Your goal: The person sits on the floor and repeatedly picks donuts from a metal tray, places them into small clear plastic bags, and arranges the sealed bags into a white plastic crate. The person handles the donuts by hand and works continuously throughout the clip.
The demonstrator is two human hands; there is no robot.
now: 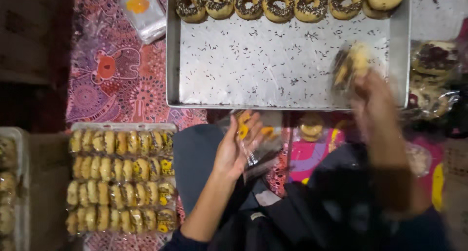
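Note:
My right hand [373, 97] is blurred with motion and holds a doughnut wrapped in clear plastic [350, 65] over the right side of a large metal tray [287, 60]. My left hand [236, 146] rests above my lap and grips a stack of clear plastic bags [256, 134] with yellow print. A row of doughnuts with dark sprinkles [278, 2] lines the tray's far edge, and loose sprinkles lie scattered over its bare bottom.
At the lower left a tray [122, 178] holds several rows of bagged doughnuts on edge. More wrapped doughnuts [434, 70] pile at the right. A pack of clear bags [142, 9] lies at the top left on a pink patterned cloth [117, 80].

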